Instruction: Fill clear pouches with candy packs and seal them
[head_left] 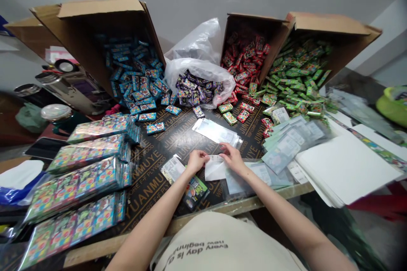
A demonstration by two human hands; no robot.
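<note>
Near the table's front, my left hand (pixel 197 161) and my right hand (pixel 232 159) pinch a small white sheet (pixel 214 172) by its upper corners; a printed strip runs along its top edge, and I cannot tell whether it is paper or a bag. Below my left hand lies a black and green printed pack (pixel 195 192), partly covered by the forearm. Beside it is a clear sleeve with a printed card (pixel 173 168). Just beyond my hands rests a stack of clear plastic sleeves (pixel 218 131). More flat clear bags (pixel 248 175) lie under my right wrist.
Tilted cartons hold blue packets (pixel 140 67), red packets (pixel 246 61) and green packets (pixel 299 76). Purple packets (pixel 197 89) fill a plastic bag (pixel 219 70) between them. Filled display packs (pixel 85 178) are piled at left. White cards (pixel 349 169) overhang the right edge.
</note>
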